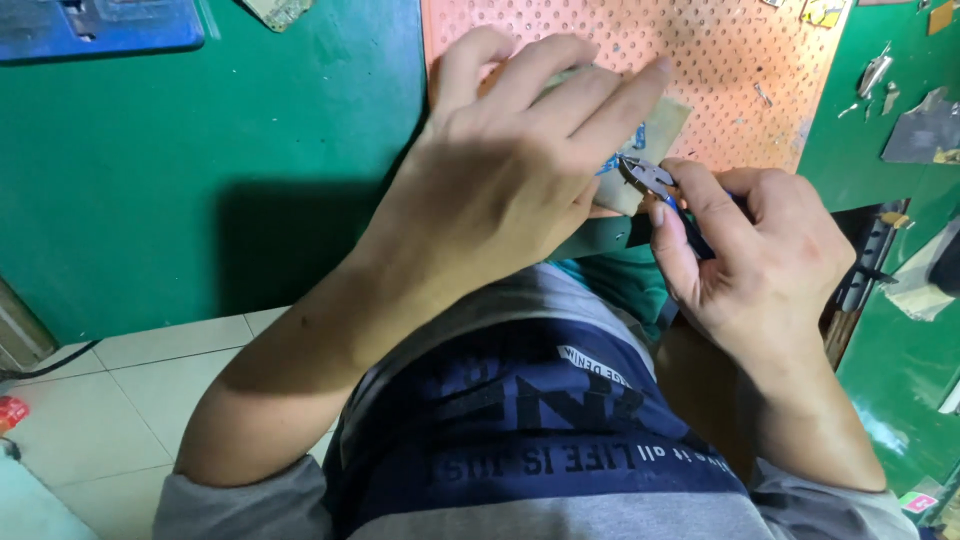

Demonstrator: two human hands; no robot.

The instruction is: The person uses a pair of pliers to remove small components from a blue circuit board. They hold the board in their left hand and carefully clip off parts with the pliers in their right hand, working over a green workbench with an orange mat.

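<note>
My left hand grips a small beige circuit board from above, fingers wrapped over its top edge, holding it over an orange perforated mat. My right hand is closed around small blue-handled cutting pliers. The pliers' metal jaws touch the lower edge of the board, where blue parts show. Most of the board is hidden behind my left hand.
A green bench top spreads to the left and right, with metal scraps at the upper right. A blue object lies at the top left. White floor tiles show at lower left. My lap fills the bottom.
</note>
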